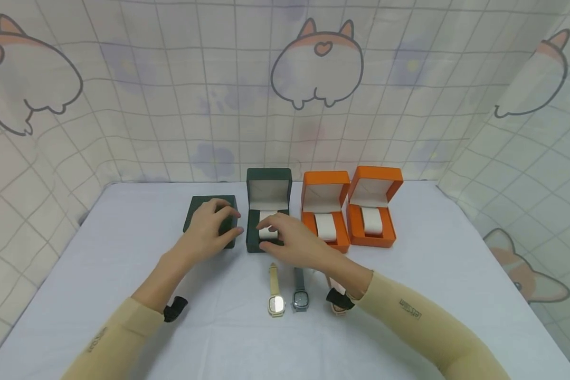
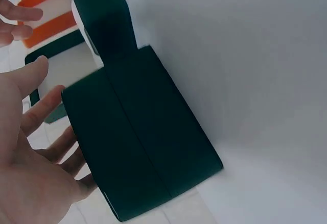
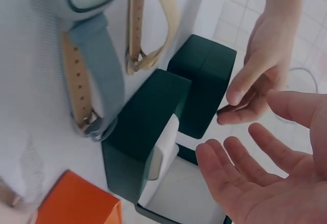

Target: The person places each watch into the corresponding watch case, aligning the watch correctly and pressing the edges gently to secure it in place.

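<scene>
Two bare hands hang with fingers loosely bent and parted, gripping nothing. The left hand (image 1: pixel 212 230) lies over a closed dark green watch box (image 2: pixel 140 142), its fingertips at the lid; I cannot tell whether they press it. The right hand (image 1: pixel 292 240) is over the open green watch box (image 1: pixel 268 195), just beside the closed one, near its white cushion (image 1: pixel 267 217).

Both boxes look light, stiff and smooth, perhaps a little slippery. I would take the closed one by its opposite side walls, or lift its lid at the front edge above the seam; the open one's hinge seems the weaker part.

The closed box sits flat, its seamed front toward the person; that front is longest along the seam, left to right. The open one also faces the person, lid raised at the back. Nearer the person, the gold-toned watch (image 1: pixel 276 303) and grey watch (image 1: pixel 301 300) lie lengthwise, straps toward the boxes.
</scene>
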Tool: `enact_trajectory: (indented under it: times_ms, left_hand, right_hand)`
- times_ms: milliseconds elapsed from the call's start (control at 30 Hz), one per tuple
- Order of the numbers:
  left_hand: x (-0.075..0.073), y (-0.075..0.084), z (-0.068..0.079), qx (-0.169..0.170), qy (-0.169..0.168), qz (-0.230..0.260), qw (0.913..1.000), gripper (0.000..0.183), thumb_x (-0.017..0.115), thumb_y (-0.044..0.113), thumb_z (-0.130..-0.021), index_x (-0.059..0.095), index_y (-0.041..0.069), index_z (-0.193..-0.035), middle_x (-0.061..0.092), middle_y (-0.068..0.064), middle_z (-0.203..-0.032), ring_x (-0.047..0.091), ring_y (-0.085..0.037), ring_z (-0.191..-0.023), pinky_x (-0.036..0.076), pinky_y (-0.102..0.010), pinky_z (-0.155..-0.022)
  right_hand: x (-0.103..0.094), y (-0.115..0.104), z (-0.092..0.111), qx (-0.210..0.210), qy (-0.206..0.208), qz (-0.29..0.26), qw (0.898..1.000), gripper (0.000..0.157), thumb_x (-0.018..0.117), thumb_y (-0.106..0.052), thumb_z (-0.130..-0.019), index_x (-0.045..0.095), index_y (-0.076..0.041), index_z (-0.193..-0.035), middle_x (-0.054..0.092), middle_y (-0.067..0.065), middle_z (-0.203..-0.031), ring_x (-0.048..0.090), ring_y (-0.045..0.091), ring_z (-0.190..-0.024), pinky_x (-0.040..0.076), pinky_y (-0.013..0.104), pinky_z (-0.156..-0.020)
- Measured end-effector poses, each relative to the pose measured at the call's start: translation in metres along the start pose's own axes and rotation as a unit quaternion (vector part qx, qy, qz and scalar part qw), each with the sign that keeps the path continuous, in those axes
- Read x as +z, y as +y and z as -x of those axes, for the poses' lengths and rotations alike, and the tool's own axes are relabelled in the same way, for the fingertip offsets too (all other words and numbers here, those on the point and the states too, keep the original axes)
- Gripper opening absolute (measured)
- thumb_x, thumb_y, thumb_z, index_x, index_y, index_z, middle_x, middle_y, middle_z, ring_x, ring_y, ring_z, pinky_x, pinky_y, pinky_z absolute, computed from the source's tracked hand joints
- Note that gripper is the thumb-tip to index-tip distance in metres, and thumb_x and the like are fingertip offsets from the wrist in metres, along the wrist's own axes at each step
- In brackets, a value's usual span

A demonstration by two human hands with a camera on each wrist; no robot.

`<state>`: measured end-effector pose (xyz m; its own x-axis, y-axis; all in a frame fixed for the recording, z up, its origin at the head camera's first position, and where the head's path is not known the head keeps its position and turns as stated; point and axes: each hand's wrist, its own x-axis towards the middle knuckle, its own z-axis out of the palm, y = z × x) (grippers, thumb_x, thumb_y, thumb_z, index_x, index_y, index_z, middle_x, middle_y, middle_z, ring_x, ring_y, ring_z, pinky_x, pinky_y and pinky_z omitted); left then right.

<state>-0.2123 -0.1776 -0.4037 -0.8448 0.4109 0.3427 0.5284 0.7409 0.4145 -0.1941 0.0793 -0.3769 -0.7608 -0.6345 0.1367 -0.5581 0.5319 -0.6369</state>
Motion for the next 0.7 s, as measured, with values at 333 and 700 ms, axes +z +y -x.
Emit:
enact_trajectory:
  times_ms: [333, 700]
  left_hand:
    - [0.014, 0.01, -0.013, 0.032, -0.009, -0.01, 0.9994, 0.032, 0.079, 0.024, -0.093, 0.068, 0.006, -0.117, 0.056, -0.021, -0.128, 0.053, -0.042, -0.117, 0.04, -0.06, -0.102]
    - [0.026, 0.023, -0.031, 0.022, -0.066, -0.039, 0.9968, 0.039, 0.077, 0.03, -0.095, 0.068, 0.005, -0.123, 0.059, -0.018, -0.127, 0.052, -0.039, -0.127, 0.017, -0.062, -0.12]
  right_hand:
    - [-0.005, 0.011, 0.021, 0.009, 0.012, -0.003, 1.0, 0.039, 0.072, -0.019, -0.099, 0.062, -0.004, -0.133, 0.062, 0.01, -0.132, 0.06, 0.031, -0.118, 0.054, 0.042, -0.096]
    - [-0.012, 0.019, 0.045, 0.043, 0.029, -0.024, 0.998, 0.038, 0.073, -0.018, -0.097, 0.063, -0.007, -0.132, 0.064, 0.011, -0.131, 0.061, 0.029, -0.117, 0.055, 0.047, -0.094]
